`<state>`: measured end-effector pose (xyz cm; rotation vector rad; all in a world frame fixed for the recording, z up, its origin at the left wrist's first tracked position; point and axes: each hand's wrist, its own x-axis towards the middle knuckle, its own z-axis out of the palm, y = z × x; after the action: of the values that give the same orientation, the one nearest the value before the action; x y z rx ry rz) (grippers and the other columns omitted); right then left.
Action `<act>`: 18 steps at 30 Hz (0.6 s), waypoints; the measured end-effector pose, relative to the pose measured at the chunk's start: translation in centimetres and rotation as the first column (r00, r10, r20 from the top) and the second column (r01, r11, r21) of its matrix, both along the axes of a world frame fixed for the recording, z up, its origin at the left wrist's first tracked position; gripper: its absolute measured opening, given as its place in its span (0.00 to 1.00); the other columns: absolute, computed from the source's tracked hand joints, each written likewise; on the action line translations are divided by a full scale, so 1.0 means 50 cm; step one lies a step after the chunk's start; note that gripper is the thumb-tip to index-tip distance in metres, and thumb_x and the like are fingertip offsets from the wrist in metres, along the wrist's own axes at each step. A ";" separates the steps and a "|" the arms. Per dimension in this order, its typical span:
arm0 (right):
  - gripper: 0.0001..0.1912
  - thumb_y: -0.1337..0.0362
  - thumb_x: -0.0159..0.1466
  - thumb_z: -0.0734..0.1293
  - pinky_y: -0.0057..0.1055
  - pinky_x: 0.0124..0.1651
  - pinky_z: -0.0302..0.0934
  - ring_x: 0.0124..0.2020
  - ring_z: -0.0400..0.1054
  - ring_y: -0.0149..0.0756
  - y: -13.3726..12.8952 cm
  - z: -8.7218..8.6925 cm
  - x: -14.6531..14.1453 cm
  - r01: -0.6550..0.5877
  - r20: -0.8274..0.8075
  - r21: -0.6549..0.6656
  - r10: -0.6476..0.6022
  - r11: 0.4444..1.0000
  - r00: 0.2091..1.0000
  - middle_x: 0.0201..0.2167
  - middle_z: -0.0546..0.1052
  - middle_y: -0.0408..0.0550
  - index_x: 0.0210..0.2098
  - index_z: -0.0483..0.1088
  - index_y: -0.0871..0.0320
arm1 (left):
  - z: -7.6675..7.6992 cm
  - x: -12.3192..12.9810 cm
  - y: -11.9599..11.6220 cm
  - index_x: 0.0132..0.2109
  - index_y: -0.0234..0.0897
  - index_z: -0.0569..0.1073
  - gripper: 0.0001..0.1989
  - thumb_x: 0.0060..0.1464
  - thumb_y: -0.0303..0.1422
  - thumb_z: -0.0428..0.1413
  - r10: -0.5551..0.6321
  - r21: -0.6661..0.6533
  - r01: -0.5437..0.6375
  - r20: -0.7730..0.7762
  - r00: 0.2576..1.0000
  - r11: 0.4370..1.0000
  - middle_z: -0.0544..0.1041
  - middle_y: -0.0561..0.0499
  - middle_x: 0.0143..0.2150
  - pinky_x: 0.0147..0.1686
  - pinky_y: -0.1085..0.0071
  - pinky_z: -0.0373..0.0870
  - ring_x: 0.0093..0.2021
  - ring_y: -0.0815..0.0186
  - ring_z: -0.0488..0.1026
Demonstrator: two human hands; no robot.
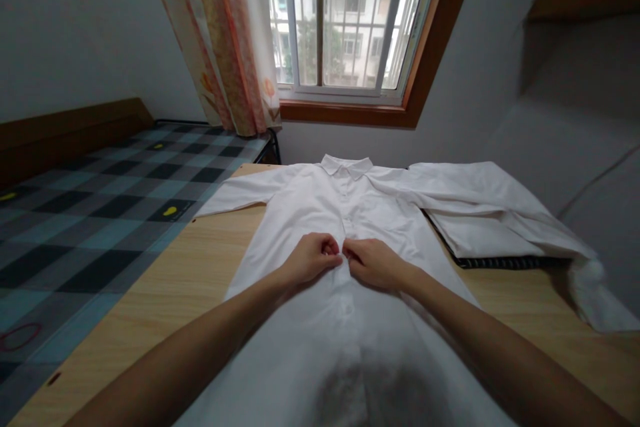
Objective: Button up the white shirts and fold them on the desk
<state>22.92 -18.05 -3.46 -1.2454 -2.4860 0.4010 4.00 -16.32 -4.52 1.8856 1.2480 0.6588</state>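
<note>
A white button-up shirt [300, 213] lies front side up on a wooden table, its collar at the far end and its sleeves spread to both sides. At the middle of its button placket, my left hand [315, 255] pinches the cloth edge with curled fingers. Right beside it, my right hand [373, 263] is closed on the placket too, fingertips almost touching the left ones. Whether a button sits between the fingers is hidden. Buttons show on the placket above and below my hands.
Folded white cloth [470, 230] on a dark, ridged-edged item lies at the right, partly under the shirt's sleeve. The pale wooden tabletop [210, 260] borders a bed with a checked sheet [115, 213] on the left. A curtain [230, 40] hangs beside the barred window [345, 20].
</note>
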 end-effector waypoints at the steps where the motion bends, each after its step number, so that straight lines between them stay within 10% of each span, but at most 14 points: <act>1: 0.06 0.71 0.56 0.61 0.28 0.31 0.49 0.27 0.63 0.33 0.001 0.000 -0.002 0.015 -0.040 -0.016 -0.016 1.000 0.999 0.25 0.73 0.43 0.29 0.69 0.57 | 0.002 0.001 -0.001 0.31 0.33 0.76 0.08 0.43 0.33 0.59 -0.003 0.019 0.004 -0.031 1.000 1.000 0.74 0.54 0.25 0.27 0.75 0.60 0.27 0.69 0.68; 12: 0.09 0.72 0.48 0.63 0.25 0.27 0.54 0.23 0.62 0.29 -0.017 -0.023 0.010 0.270 -0.463 -0.253 -0.361 0.929 0.810 0.21 0.68 0.37 0.29 0.68 0.57 | 0.031 0.032 -0.007 0.32 0.37 0.77 0.07 0.52 0.33 0.54 -0.086 0.229 0.226 -0.498 0.863 0.947 0.77 0.50 0.29 0.30 0.72 0.57 0.29 0.65 0.70; 18: 0.12 0.69 0.48 0.67 0.26 0.27 0.60 0.25 0.66 0.30 -0.025 -0.045 0.000 0.263 -0.596 -0.443 -0.501 0.857 0.627 0.24 0.71 0.39 0.33 0.68 0.57 | 0.028 0.043 -0.004 0.33 0.37 0.77 0.08 0.52 0.32 0.53 -0.095 0.173 0.197 -0.471 0.877 0.965 0.77 0.50 0.30 0.30 0.72 0.58 0.30 0.65 0.70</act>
<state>22.91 -19.31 -5.69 -1.3684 -1.4859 0.9750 6.14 -16.52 -3.10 2.3897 1.3396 0.2759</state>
